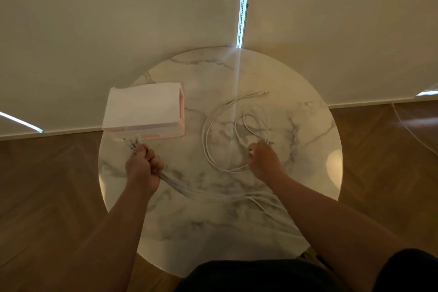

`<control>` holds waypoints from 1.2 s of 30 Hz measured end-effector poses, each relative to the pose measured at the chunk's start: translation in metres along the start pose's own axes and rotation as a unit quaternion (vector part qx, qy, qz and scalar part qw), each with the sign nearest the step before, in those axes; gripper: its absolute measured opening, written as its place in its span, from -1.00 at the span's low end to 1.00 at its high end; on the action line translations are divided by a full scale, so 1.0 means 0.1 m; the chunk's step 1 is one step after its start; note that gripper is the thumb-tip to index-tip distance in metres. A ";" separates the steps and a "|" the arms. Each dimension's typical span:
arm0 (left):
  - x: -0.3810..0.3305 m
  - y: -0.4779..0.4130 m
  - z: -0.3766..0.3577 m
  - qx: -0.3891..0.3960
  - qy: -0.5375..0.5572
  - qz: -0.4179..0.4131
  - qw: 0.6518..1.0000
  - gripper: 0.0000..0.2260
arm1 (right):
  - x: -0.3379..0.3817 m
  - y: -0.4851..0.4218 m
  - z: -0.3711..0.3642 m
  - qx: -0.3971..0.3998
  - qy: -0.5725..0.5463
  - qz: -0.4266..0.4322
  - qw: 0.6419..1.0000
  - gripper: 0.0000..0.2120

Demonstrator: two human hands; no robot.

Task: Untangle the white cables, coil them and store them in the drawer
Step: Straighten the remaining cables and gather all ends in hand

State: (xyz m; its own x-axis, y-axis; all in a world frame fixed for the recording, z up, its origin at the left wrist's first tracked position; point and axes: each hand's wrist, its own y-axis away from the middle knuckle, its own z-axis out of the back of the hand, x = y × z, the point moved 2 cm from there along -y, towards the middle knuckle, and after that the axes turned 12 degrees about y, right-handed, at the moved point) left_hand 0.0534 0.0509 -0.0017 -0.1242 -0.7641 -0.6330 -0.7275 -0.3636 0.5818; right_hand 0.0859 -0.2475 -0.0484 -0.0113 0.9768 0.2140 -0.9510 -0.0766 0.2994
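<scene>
Head view: the left hand was fisted round a bundle of cable ends, probably to keep the plugs aligned, beside the drawer box at the table's left edge. The right hand's fingers curled on loose cable loops mid-table, seemingly gathering them.

Notes off my feed. Left hand and right hand bare. Left forearm and right forearm bare as far as I can see. Plain black garment along bottom edge. Second dark fabric patch at lower right corner.
</scene>
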 end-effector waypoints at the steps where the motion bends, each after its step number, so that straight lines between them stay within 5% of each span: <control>1: 0.02 0.04 -0.03 0.012 -0.018 0.000 1.000 -0.66 | -0.09 -0.07 -0.04 -0.010 0.045 -0.012 0.999 -0.65; 7: 0.12 0.16 -0.15 0.052 -0.048 0.033 0.997 -0.67 | -0.15 -0.24 -0.11 0.037 0.121 -0.019 0.992 -0.80; 12: 0.15 0.18 -0.27 0.061 -0.112 -0.005 0.992 -0.74 | 0.21 -0.23 0.37 -0.054 -0.127 -0.054 0.989 -0.82; 19: 0.26 0.21 -0.50 0.083 -0.175 -0.042 0.980 -0.84 | 0.57 -0.12 1.23 -0.094 -0.378 0.010 0.921 -0.92; 25: 0.26 0.26 -0.53 0.087 -0.152 -0.024 0.984 -0.83 | 0.38 -0.34 1.87 -0.165 -0.553 0.025 0.816 -0.96; 29: 0.26 0.32 -0.59 0.112 -0.131 -0.005 0.985 -0.69 | 0.53 -0.29 1.73 -0.087 -0.484 0.113 0.864 -0.76; 36: 0.20 0.41 -0.77 0.137 -0.141 -0.021 0.980 -0.68 | 0.76 -0.09 1.53 -0.089 -0.250 0.142 0.954 -0.88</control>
State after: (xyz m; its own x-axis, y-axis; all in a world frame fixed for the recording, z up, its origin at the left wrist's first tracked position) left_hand 0.0733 -0.0209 0.0487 -0.2443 -0.5595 -0.7920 -0.8847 -0.2058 0.4183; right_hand 0.1413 -0.2032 0.1076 -0.1693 0.7003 0.6935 -0.9694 -0.2453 0.0110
